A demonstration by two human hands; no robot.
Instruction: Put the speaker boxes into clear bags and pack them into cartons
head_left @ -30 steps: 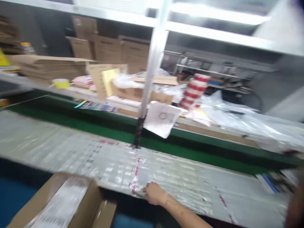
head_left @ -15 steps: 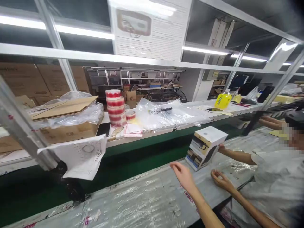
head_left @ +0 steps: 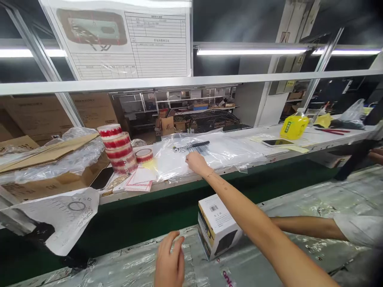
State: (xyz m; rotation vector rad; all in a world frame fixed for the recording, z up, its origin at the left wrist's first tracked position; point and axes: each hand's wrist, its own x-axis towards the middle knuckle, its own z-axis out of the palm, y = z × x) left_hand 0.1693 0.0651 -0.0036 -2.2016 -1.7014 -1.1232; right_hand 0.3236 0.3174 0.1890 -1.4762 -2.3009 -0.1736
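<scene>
My right hand (head_left: 194,162) reaches across the green belt to the far bench. Its fingers are bent down onto a pile of clear plastic bags (head_left: 215,153). A black-handled tool (head_left: 191,146) lies on the bags just beyond it. My left hand (head_left: 169,263) rests low on the plastic-covered near table (head_left: 125,267), fingers loosely together and holding nothing. A white product box (head_left: 216,225) stands on that table between my arms. A co-worker's bare forearm (head_left: 305,227) comes in from the right and ends behind the box.
A stack of red-and-white tape rolls (head_left: 117,148) and one single roll (head_left: 144,155) stand left of the bags. Cardboard under plastic (head_left: 50,157) lies far left. A yellow bottle (head_left: 293,126) and a phone (head_left: 277,142) are at the right. A paper sheet (head_left: 64,217) hangs over the belt.
The view has swung right and up. My right hand has moved from the near table to the bags on the far bench. The white box came left and my left hand has appeared.
</scene>
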